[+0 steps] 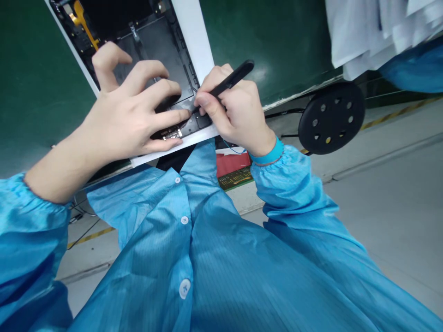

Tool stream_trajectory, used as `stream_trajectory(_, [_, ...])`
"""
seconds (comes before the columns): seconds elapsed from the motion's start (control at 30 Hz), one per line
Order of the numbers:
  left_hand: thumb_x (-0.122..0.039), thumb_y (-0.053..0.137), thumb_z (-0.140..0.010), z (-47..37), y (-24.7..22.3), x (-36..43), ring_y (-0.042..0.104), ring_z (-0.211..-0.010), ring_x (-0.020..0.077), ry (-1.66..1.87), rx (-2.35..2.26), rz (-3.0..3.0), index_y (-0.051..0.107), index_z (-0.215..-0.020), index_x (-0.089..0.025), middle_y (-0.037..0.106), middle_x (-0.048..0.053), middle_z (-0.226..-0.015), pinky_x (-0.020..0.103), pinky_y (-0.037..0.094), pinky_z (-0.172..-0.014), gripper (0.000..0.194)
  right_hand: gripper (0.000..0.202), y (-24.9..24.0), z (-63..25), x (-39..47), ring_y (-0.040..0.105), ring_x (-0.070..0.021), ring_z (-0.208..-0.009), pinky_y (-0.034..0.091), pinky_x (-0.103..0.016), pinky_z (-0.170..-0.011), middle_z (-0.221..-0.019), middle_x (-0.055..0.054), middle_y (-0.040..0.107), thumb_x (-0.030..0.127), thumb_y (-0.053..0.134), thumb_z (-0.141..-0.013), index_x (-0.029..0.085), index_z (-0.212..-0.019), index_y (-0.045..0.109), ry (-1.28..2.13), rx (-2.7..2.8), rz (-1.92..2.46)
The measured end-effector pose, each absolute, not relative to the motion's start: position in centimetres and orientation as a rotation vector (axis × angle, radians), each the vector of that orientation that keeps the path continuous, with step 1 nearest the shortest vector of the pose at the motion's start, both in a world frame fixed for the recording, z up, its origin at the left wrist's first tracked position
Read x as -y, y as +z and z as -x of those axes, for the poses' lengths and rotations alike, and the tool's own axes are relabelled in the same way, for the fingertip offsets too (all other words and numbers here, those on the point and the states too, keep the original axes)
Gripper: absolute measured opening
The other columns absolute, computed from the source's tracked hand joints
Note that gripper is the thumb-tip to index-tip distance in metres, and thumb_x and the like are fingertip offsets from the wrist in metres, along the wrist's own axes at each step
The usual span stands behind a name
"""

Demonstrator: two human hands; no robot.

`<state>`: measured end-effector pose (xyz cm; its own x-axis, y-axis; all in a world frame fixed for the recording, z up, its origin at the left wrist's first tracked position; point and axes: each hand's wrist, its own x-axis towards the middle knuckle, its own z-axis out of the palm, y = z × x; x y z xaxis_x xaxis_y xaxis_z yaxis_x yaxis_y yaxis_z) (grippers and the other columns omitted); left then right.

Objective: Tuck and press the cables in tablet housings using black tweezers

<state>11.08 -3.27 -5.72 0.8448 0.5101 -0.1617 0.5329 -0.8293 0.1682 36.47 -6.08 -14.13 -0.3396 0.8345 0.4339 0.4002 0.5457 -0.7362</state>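
Note:
An opened tablet [159,46] lies on the green mat, its dark inner parts and an orange flex cable [83,25] showing. White edging [194,32] runs along its sides and near end. My left hand [128,113] rests over the tablet with fingers spread, holding nothing. One of its fingertips presses near the tablet's lower right corner. In my right hand [240,108] is a black pen-shaped tool [238,74], pinched between thumb and fingers and slanting down to that corner. The tool's tip is close to the left fingertip, and its exact contact is hard to see.
The green mat [277,37] covers the bench. A round black disc with holes [332,119] juts out beyond the bench edge at the right. White cloth [377,32] hangs at the upper right. Below the near edge are a red item [231,163] and a green circuit board [235,179].

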Motion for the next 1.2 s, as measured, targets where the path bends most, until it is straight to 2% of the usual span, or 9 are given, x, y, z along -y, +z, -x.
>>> stream_trajectory(0.17, [-0.063, 0.057, -0.11, -11.0, -6.3, 3.4, 0.045, -0.156, 0.0414, -0.095, -0.842, -2.8, 0.065, -0.157, -0.031, 0.061, 0.009, -0.161, 0.07, 0.033, -0.129, 0.057, 0.041, -14.3, -36.4, 5.7, 0.067, -0.0296, -0.096, 0.054, -0.052, -0.093, -0.096, -0.008, 0.073, 0.059, 0.027, -0.114, 0.032, -0.093, 0.05, 0.565, 2.048, 0.928])
stream_trajectory(0.37, [-0.067, 0.054, -0.111, -11.2, -6.0, 3.5, 0.046, -0.155, 0.0404, -0.111, -0.839, -2.786, 0.069, -0.149, -0.021, 0.063, 0.012, -0.158, 0.064, 0.036, -0.132, 0.062, 0.041, -14.4, -36.4, 6.1, 0.067, -0.0288, -0.094, 0.056, -0.051, -0.093, -0.091, -0.007, 0.07, 0.056, 0.032, -0.116, 0.032, -0.094, 0.057, 0.586, 1.948, 0.897])
stream_trajectory(0.47, [-0.064, 0.054, -0.111, -11.1, -6.1, 3.6, 0.047, -0.155, 0.0401, -0.106, -0.826, -2.822, 0.07, -0.149, -0.023, 0.062, 0.011, -0.16, 0.065, 0.037, -0.131, 0.058, 0.04, -14.1, -36.5, 6.4, 0.068, -0.0269, -0.088, 0.058, -0.048, -0.094, -0.086, -0.005, 0.069, 0.053, 0.035, -0.116, 0.033, -0.09, 0.057, 0.654, 1.846, 0.951])
stream_trajectory(0.67, [-0.059, 0.053, -0.112, -11.2, -6.0, 3.7, 0.047, -0.155, 0.0413, -0.127, -0.842, -2.805, 0.076, -0.142, -0.026, 0.061, 0.009, -0.16, 0.067, 0.039, -0.13, 0.05, 0.053, -13.9, -36.5, 6.3, 0.07, -0.0308, -0.095, 0.06, -0.051, -0.101, -0.087, -0.008, 0.068, 0.071, 0.025, -0.111, 0.034, -0.091, 0.058, 0.717, 1.908, 1.089])
stream_trajectory(0.8, [-0.059, 0.05, -0.114, -11.4, -5.7, 3.7, 0.045, -0.157, 0.0415, -0.141, -0.849, -2.772, 0.077, -0.142, -0.026, 0.061, 0.009, -0.16, 0.068, 0.039, -0.13, 0.051, 0.049, -13.8, -36.4, 6.5, 0.071, -0.03, -0.098, 0.06, -0.049, -0.101, -0.092, -0.008, 0.071, 0.066, 0.028, -0.112, 0.033, -0.087, 0.054, 0.708, 1.917, 1.068])
stream_trajectory(0.93, [-0.06, 0.045, -0.115, -11.4, -5.6, 3.9, 0.045, -0.159, 0.0396, -0.175, -0.885, -2.785, 0.076, -0.142, -0.032, 0.06, 0.006, -0.161, 0.068, 0.04, -0.13, 0.051, 0.044, -13.6, -36.2, 6.5, 0.072, -0.0299, -0.102, 0.058, -0.051, -0.1, -0.094, -0.008, 0.073, 0.059, 0.027, -0.115, 0.032, -0.091, 0.054, 0.623, 1.971, 1.033])
stream_trajectory(1.07, [-0.062, 0.046, -0.114, -11.3, -5.8, 3.9, 0.043, -0.159, 0.0411, -0.173, -0.873, -2.79, 0.075, -0.144, -0.03, 0.06, 0.008, -0.162, 0.071, 0.04, -0.128, 0.053, 0.049, -14.0, -36.0, 5.8, 0.069, -0.0319, -0.096, 0.056, -0.056, -0.094, -0.095, -0.008, 0.073, 0.068, 0.024, -0.111, 0.034, -0.089, 0.052, 0.575, 2.058, 0.992])
stream_trajectory(1.13, [-0.061, 0.048, -0.113, -11.2, -5.8, 3.9, 0.043, -0.16, 0.0415, -0.152, -0.88, -2.776, 0.074, -0.145, -0.031, 0.06, 0.007, -0.162, 0.073, 0.038, -0.128, 0.051, 0.048, -14.3, -36.0, 5.6, 0.069, -0.0309, -0.094, 0.057, -0.054, -0.092, -0.092, -0.007, 0.072, 0.072, 0.03, -0.108, 0.034, -0.086, 0.051, 0.62, 2.023, 0.948])
stream_trajectory(1.2, [-0.06, 0.049, -0.113, -11.2, -5.7, 3.9, 0.042, -0.161, 0.0408, -0.169, -0.905, -2.746, 0.074, -0.146, -0.034, 0.06, 0.006, -0.163, 0.072, 0.036, -0.13, 0.049, 0.046, -14.5, -36.1, 5.6, 0.071, -0.0277, -0.092, 0.059, -0.05, -0.09, -0.091, -0.006, 0.072, 0.068, 0.033, -0.11, 0.034, -0.086, 0.052, 0.667, 1.932, 0.936])
